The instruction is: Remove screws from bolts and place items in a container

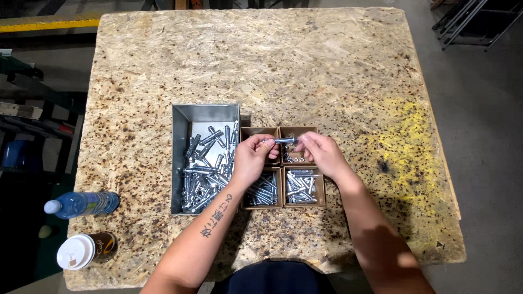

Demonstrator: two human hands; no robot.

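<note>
Both hands are meeting over the middle of the tabletop (338, 65), a rough chipboard sheet with a yellow stain on its right side. The left hand (251, 159) and the right hand (321, 152) are each pinching one end of a silver bolt (284, 141), fingers curled closed around it, and are holding it level above a brown box (283, 167) split into four compartments. The bolt is hovering over the two far compartments; the far right one is holding small nuts or washers (too small to tell which), while the two near ones are holding more silver bolts. Just left of the box, touching or nearly so, a grey metal tray (180, 158) is lying heaped with loose bolts. At the near left corner, a blue water bottle (81, 203) is lying on its side, and a paper cup (86, 251) with a white lid is resting just nearer.
</note>
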